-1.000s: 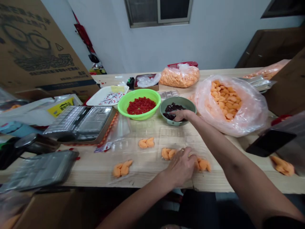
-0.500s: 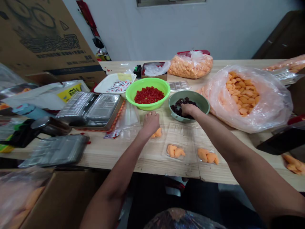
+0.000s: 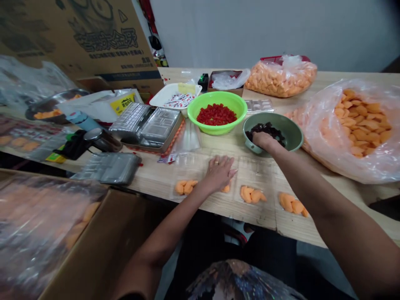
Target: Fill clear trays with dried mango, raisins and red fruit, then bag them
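My left hand (image 3: 219, 171) lies with fingers spread over a clear plastic tray, partly hiding the orange, shell-shaped pieces in it. My right hand (image 3: 263, 140) reaches down into a grey-green bowl (image 3: 293, 132). Its fingertips are among dark, glossy pieces (image 3: 271, 130), so their grip is hidden. In clear trays along the front of the table lie small groups of orange pieces: one group (image 3: 185, 187) left of my left hand, another (image 3: 251, 194) to its right, and a third (image 3: 292, 203) beneath my right forearm.
A bright green bowl (image 3: 193, 111) holds red cubes. At the right bulges an open plastic bag (image 3: 321, 137) of orange pieces, with a tied bag (image 3: 281, 79) behind. Left stand stacked clear trays (image 3: 162, 124), a dark mug (image 3: 101, 139) and a large carton (image 3: 118, 216) below the table edge.
The view has swung left, so things sit further right. My left hand has opened out flatter over its tray, uncovering orange pieces to its left. My right hand stays in the grey-green bowl.
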A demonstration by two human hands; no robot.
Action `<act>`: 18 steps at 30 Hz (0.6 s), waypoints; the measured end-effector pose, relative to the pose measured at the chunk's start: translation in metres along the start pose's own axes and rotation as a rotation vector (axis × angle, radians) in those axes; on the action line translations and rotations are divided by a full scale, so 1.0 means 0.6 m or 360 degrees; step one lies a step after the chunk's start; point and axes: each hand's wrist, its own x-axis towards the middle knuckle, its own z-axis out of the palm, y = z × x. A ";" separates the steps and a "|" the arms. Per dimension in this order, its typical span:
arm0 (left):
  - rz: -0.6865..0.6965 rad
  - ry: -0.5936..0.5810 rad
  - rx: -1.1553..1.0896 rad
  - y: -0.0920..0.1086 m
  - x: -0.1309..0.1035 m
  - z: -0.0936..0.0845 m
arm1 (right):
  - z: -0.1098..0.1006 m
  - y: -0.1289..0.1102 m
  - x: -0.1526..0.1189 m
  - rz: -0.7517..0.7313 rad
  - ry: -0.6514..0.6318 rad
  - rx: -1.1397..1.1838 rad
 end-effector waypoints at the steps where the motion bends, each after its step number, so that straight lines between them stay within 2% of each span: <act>1: -0.0002 -0.0027 -0.0010 0.005 -0.014 0.000 | 0.000 0.000 0.000 0.0018 -0.0001 -0.0007; 3: -0.0017 -0.0027 -0.0001 0.005 -0.045 -0.001 | -0.005 0.005 -0.004 0.0035 -0.0016 -0.0011; 5: -0.0124 0.0081 0.0053 -0.012 -0.077 -0.002 | -0.014 0.013 -0.014 0.0023 -0.0052 0.0016; 8: -0.0545 0.0333 0.0200 -0.058 -0.116 -0.001 | -0.026 0.023 -0.029 -0.0004 -0.0133 0.0088; 10: -0.0739 0.0377 0.0251 -0.082 -0.130 0.004 | -0.028 0.022 -0.035 0.0008 -0.0154 0.0142; 13: -0.0671 0.0272 0.0235 -0.085 -0.132 0.013 | -0.024 0.013 -0.038 0.0051 -0.0117 0.0258; 16: -0.0539 0.0261 0.0188 -0.056 -0.123 0.008 | -0.022 0.017 -0.043 0.0097 -0.0053 0.0462; 18: -0.0408 0.0308 0.0089 -0.033 -0.115 -0.007 | -0.027 0.034 -0.053 0.0110 0.0026 0.0658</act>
